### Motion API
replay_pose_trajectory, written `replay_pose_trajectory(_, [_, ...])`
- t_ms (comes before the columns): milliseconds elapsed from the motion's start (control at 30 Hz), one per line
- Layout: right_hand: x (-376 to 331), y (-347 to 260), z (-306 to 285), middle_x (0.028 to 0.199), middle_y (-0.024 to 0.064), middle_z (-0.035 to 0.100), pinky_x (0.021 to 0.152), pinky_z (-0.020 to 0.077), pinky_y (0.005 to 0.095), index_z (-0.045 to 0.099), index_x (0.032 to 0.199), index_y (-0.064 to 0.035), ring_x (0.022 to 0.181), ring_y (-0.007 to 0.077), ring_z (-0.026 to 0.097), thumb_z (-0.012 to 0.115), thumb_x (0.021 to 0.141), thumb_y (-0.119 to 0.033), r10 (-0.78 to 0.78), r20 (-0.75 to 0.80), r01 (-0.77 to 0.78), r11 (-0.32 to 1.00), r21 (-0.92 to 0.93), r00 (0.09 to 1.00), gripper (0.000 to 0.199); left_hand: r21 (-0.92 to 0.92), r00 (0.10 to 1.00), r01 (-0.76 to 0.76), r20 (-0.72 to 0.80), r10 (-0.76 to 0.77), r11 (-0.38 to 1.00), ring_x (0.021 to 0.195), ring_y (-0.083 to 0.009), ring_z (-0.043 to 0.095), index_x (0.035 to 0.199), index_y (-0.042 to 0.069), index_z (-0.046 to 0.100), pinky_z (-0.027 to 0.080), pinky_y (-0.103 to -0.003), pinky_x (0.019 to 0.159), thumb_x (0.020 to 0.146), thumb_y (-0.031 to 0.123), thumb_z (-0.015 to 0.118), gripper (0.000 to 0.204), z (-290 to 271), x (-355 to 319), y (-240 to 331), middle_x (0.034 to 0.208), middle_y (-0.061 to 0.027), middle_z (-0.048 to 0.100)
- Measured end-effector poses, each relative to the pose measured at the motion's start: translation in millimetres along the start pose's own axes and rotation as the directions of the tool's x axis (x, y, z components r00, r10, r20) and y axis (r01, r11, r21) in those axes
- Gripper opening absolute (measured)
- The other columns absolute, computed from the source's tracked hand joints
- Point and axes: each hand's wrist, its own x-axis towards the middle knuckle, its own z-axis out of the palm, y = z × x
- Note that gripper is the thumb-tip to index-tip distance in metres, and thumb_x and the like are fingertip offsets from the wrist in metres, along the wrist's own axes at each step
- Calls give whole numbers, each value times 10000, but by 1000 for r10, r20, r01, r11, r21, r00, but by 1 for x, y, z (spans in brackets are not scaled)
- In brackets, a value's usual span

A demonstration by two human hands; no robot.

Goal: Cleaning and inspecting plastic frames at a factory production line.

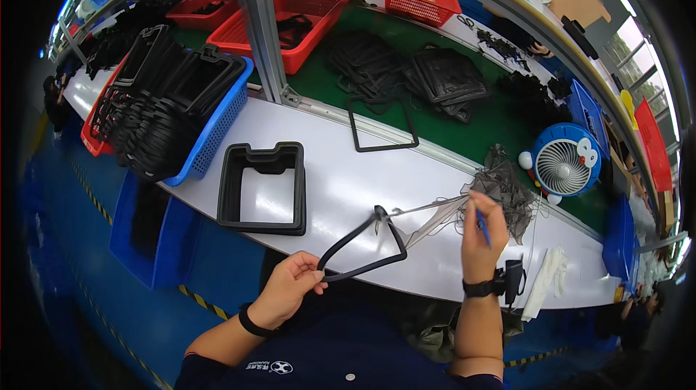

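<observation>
My left hand [293, 283] is closed on the near left corner of a black frame [362, 267], tilted over the front edge of the white table. To the right, my right hand [484, 227] is closed, with a slim blue-handled tool [483, 230] in its grip. A thin strip of grey mesh [433, 223] stretches taut from the frame's far corner to the fingers of that hand. Behind the right hand lies a tangled heap of grey mesh scraps [500, 191]. A neat stack of black frames [297, 209] stands left of the held frame.
A blue basket [214, 136] piled with black frames stands at the left. Red baskets [319, 17] and piles of black pieces [446, 78] sit beyond a metal post [257, 27]. At right are a blue desk fan [564, 162] and a white glove [545, 281]. One loose frame [388, 149] lies mid-table.
</observation>
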Motion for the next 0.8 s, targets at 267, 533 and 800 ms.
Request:
replay_pose_trajectory(267, [58, 179, -79, 896, 155, 671, 733, 502, 340, 573, 926, 7, 793, 255, 650, 625, 936, -58, 185, -248, -260, 913, -315, 951, 83, 272, 910, -413, 83, 406, 869, 772, -101, 597, 1064, -22, 552, 508, -218, 707, 897, -57, 625, 186, 11, -32, 40, 1004, -88, 577])
replay_pose_trajectory(533, [49, 174, -86, 832, 169, 661, 691, 500, 437, 658, 1012, -61, 792, 384, 646, 655, 930, -151, 23, -186, -137, 767, -627, 982, 121, 739, 599, -663, 428, 677, 119, 660, -157, 566, 987, 34, 637, 477, -260, 609, 727, -85, 703, 294, 42, -17, 50, 877, -85, 592])
replay_pose_trajectory(800, [-4, 78, -29, 832, 161, 704, 630, 495, 336, 663, 1181, -85, 714, 239, 682, 592, 979, -98, 271, 81, -245, 940, -239, 959, 214, 652, 664, -741, 747, 33, 158, 1036, -275, 583, 1205, 64, 642, 496, -371, 863, 851, 211, 737, 395, 57, 41, -19, 1089, -119, 590])
